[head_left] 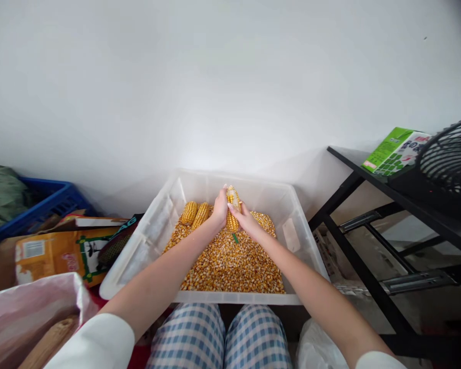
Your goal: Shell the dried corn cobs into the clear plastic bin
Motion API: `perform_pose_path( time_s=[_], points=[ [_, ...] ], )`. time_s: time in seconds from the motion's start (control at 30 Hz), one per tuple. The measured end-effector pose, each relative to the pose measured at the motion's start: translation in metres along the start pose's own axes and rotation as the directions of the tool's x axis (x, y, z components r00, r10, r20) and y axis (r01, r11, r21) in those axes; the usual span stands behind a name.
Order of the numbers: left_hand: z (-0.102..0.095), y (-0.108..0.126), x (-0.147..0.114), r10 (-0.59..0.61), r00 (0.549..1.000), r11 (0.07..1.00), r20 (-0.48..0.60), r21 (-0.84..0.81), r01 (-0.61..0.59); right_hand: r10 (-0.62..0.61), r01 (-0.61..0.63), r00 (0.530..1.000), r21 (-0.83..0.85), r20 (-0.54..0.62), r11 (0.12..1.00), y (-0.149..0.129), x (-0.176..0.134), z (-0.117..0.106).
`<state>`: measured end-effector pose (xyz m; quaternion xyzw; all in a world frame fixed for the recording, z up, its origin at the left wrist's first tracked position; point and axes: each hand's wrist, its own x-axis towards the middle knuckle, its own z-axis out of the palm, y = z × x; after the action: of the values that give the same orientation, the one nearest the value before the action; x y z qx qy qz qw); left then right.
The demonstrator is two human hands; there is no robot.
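Between both hands is a corn cob (232,221), held upright above the bin, with yellow kernels and a paler patch near its top where kernels are gone. My left hand (220,206) is closed around its left side. On its right side, my right hand (247,219) grips it with the thumb lying across the front. Beneath, loose corn kernels (230,266) cover the floor of a translucent plastic bin (299,236). Two more corn cobs (189,212) lie on the kernels at the bin's back left. A small green piece (235,238) lies among the kernels.
A white wall (230,92) rises behind the bin. To the right stands a black metal frame (353,261) carrying a green box (394,151) and a black fan (455,159). At left are a blue crate (57,192), an orange package (54,253) and a pinkish-white sack (34,307).
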<state>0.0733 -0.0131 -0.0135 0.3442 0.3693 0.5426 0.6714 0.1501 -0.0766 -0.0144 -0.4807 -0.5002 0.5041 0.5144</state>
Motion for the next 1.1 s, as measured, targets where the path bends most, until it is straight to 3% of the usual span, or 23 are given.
perform_pose_path(
  time_s=[0.23, 0.33, 0.4, 0.63, 0.7, 0.87, 1.1],
  points=[
    [0.0, 0.006, -0.001, -0.109, 0.99, 0.994, 0.085, -0.008, 0.11, 0.058, -0.061, 0.995, 0.039, 0.079, 0.997, -0.009, -0.006, -0.004],
    [0.0, 0.01, -0.003, -0.209, 0.969, 0.977, 0.134, -0.006, 0.212, 0.137, -0.142, 0.985, 0.038, 0.107, 0.989, -0.009, -0.007, -0.007],
    [-0.001, 0.013, -0.003, -0.233, 0.959, 0.97, 0.16, -0.027, 0.24, 0.128, -0.133, 0.988, 0.05, 0.09, 0.99, -0.008, -0.006, -0.008],
    [0.002, 0.007, -0.004, -0.093, 0.984, 0.995, 0.155, -0.008, 0.096, 0.141, -0.142, 0.99, 0.046, 0.023, 0.989, -0.006, -0.005, -0.005],
    [0.002, 0.007, -0.006, -0.13, 0.975, 0.991, 0.179, 0.011, 0.13, 0.134, -0.134, 0.991, 0.046, 0.012, 0.99, -0.006, -0.005, -0.005],
    [0.002, 0.021, -0.006, -0.301, 0.932, 0.951, 0.204, -0.007, 0.309, 0.12, -0.125, 0.986, 0.041, 0.119, 0.991, -0.012, -0.005, -0.008],
    [0.003, 0.019, -0.002, -0.191, 0.975, 0.981, 0.111, 0.049, 0.187, 0.103, -0.101, 0.988, -0.027, 0.116, 0.995, -0.015, -0.013, -0.005]
  ],
)
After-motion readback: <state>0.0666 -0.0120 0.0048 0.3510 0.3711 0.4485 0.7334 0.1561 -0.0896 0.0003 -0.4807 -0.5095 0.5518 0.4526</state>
